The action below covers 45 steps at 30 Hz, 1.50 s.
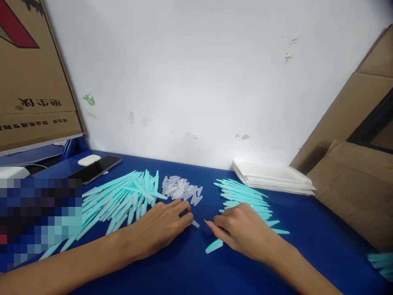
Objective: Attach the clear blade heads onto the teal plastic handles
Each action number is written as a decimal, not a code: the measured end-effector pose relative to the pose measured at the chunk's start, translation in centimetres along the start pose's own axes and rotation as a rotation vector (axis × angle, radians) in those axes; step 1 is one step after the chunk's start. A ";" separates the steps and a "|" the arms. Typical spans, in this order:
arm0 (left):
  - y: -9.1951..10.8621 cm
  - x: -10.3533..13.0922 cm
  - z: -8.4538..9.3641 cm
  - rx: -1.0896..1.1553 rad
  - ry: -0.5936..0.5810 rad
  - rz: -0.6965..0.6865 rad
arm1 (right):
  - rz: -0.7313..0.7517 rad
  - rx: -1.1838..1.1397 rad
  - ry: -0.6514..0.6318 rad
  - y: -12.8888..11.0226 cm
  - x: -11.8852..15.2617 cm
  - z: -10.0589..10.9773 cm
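Observation:
My left hand (170,219) is closed in a pinch, and a small translucent plastic piece (195,224) shows at its fingertips. Close to it on the right, my right hand (242,225) has its fingers curled in. From under that palm sticks out the rounded end of a slim turquoise plastic stick (214,246); its other end is hidden by the hand. Behind my left hand lies a pile of loose translucent pieces (181,189). A large heap of turquoise sticks (123,198) spreads to the left, and a flatter row of turquoise sticks (242,193) lies beyond my right hand.
A phone (96,169) and a white rounded case (89,159) lie at the back left of the blue table (172,270). White flat packets (273,176) are stacked at the back right. Cardboard boxes stand at the left (33,73) and right (353,192), before a white wall.

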<state>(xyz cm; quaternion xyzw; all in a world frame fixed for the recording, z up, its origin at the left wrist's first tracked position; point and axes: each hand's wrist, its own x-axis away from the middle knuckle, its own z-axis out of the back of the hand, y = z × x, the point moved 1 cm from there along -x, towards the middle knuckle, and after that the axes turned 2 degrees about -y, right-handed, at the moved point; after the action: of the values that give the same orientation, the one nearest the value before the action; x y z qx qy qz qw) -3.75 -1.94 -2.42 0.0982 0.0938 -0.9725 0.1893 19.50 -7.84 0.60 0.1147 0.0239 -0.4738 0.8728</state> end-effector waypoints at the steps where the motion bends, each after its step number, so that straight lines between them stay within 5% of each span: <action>1: 0.0 0.0 0.0 -0.010 0.003 -0.003 | -0.009 0.003 0.016 0.1 0.0 -0.1; 9: 0.1 0.4 0.3 0.023 0.096 0.020 | -0.210 -0.124 0.198 1.2 0.2 0.2; 19: 0.2 0.2 1.2 0.032 0.446 -0.011 | -0.198 -0.154 0.137 0.6 0.1 0.1; 39: 0.4 0.4 1.0 0.086 0.445 0.012 | -0.165 -0.209 0.115 -0.2 0.0 0.3; 45: 0.6 0.2 1.3 0.085 0.525 -0.027 | -0.134 -0.409 0.150 -1.2 0.2 0.3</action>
<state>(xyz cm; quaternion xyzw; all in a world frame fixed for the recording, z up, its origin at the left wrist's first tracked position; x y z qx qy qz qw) -3.93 -2.85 -1.30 0.3537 0.0999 -0.9193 0.1411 18.65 -8.72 0.69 -0.0316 0.1919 -0.5061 0.8403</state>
